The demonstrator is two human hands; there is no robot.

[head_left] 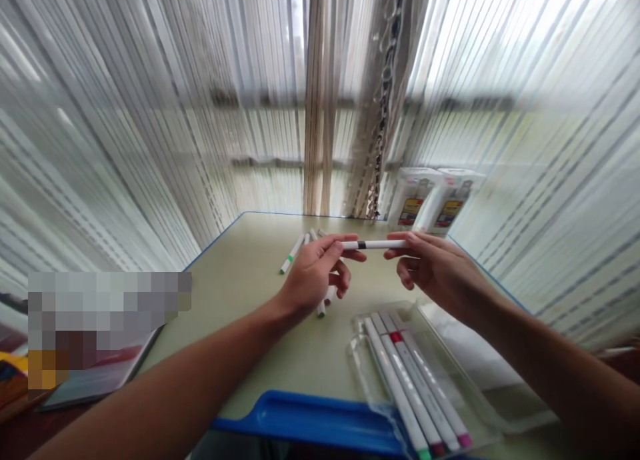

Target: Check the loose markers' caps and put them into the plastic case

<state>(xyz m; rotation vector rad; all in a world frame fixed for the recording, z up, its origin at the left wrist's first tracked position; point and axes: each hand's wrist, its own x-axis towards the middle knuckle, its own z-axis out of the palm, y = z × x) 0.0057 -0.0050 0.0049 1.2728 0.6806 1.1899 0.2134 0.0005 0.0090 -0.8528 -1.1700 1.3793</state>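
Note:
A white marker with a black band [377,245] is held level above the table between my two hands. My left hand [320,267] pinches its left end between thumb and fingers. At the other end, the fingers of my right hand [425,257] are closed on it. Below and to the right, a clear plastic case [357,357] lies open with several white markers [407,373] in it, their ends green, dark red and pink. Behind and under my left hand lie more loose markers, among them a green-banded marker [293,255], partly hidden by the hand.
The pale green table [225,300] has a blue edge and a blue front tray [310,413]. Two white boxes [430,197] stand at the back right. String curtains [265,67] hang behind. Something flat and glossy, partly pixelated, lies at the left.

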